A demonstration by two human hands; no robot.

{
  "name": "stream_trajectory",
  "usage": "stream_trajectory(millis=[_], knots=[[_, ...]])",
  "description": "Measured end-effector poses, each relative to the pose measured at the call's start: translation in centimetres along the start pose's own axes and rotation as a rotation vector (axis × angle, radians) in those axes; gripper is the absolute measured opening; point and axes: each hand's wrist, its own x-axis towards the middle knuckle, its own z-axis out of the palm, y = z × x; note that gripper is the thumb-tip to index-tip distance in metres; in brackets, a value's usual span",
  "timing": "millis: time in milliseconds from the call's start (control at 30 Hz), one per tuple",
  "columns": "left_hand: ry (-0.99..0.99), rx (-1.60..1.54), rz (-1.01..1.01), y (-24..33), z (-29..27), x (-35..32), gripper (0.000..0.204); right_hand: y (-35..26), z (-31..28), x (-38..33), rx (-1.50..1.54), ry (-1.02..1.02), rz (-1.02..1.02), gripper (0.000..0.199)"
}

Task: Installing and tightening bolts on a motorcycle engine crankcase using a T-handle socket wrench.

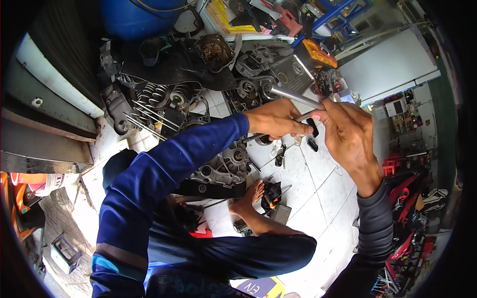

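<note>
White tile floor (glaringly bright).

Left head-worn fisheye, looking down, near both hands

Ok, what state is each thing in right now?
Silver tube: gripped by the right hand, slanted
Dark bar: gripped by the left hand; whether it joins the tube is hidden
Engine casing: open, insides exposed
Blue barrel: top out of view, open or shut unclear
</note>
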Motion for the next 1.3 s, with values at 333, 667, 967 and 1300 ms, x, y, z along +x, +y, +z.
stream_trajectory(millis=[333, 667, 967, 1300], knots=[[0.154, 0.17, -0.003, -5.6, 0.7, 1.9, 0.042, -0.6, 4.3, 0.1, 0.038, 0.345, 0.204, 0.005], [0.521, 0.34, 0.265, -7.2, 2.4, 2.0, 0.031, -2.6, 5.2, 0.2, -0.204, 0.466, 0.424, 0.015], [0.229, 0.083, 0.077, -3.9, 7.5, -1.6, 0.029, -3.3, -0.8, -4.5, 0.249, 0.328, 0.28, 0.01], [0.243, -0.004, 0.029, -5.7, 8.1, -1.7, 0.023, -2.0, -2.8, -5.3, 0.069, 0.134, -0.151, 0.014]])
